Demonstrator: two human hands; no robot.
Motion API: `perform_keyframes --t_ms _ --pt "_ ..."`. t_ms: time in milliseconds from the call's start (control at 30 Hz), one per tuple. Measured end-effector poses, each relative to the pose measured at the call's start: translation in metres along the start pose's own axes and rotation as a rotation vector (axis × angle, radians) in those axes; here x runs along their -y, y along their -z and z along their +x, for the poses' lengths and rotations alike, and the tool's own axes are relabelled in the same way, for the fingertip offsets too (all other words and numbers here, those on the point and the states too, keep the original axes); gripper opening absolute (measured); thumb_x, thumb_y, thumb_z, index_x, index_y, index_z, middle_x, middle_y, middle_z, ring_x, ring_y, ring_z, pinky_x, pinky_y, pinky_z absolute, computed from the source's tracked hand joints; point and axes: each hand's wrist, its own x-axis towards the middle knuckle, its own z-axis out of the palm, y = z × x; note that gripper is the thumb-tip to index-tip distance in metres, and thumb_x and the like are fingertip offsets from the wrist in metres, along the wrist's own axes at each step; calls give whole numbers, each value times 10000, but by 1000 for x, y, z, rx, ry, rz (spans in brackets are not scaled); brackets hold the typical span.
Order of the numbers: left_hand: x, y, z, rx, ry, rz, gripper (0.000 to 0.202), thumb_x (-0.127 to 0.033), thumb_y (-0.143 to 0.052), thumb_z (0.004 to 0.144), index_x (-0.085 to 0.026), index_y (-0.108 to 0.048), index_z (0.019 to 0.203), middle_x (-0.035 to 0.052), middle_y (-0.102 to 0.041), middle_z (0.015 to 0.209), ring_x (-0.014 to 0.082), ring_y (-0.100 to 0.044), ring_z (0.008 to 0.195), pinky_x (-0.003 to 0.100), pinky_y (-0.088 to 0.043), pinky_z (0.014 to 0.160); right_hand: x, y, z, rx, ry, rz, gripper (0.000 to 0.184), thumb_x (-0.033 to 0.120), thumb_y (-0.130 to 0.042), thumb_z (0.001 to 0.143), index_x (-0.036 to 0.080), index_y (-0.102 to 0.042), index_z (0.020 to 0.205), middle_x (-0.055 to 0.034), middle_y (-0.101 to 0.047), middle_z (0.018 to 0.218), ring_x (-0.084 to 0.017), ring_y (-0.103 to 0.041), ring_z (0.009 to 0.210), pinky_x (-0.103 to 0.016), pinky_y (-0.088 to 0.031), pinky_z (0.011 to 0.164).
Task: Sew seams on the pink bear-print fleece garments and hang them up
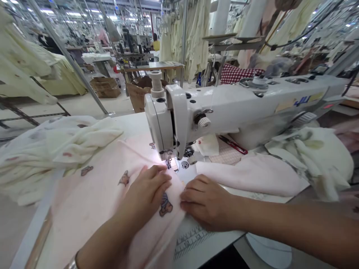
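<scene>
Pale pink fabric (92,198) printed with small bears lies across the machine bed, one edge running under the presser foot (168,163) of a white sewing machine (238,104). My left hand (148,190) rests on this fabric with fingers stretched out, its fingertips close to the lit needle area. To the right, my right hand (207,201) has its fingers curled together on the fabric's right edge, pinching it just in front of the foot. The fingertips of that hand are partly hidden by the cloth.
Cream printed fabric (70,142) is heaped at the left of the table. Right of the needle lie a folded pink piece (252,173), red-handled thread snips (234,145) and bunched cream cloth (314,160). A printed ruler scale (193,241) runs along the front edge.
</scene>
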Motion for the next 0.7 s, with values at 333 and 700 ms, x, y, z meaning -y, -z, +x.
perform_keyframes --t_ms 333,700 --pt "-15 15 7 -31 18 -122 248 -288 -365 920 -231 -595 847 20 -628 926 183 -583 868 393 -487 820 -7 9 -2 31 29 -7 139 149 -499 855 147 -630 901 -22 -664 884 -148 -503 783 -319 -355 683" --pt "-3 -12 -15 41 -277 109 229 -166 -374 911 -225 -568 1017 47 -588 1090 181 -548 1010 495 -322 1036 -5 4 -5 129 65 -85 173 149 -471 899 144 -644 909 -44 -639 848 -162 -475 760 -316 -317 657"
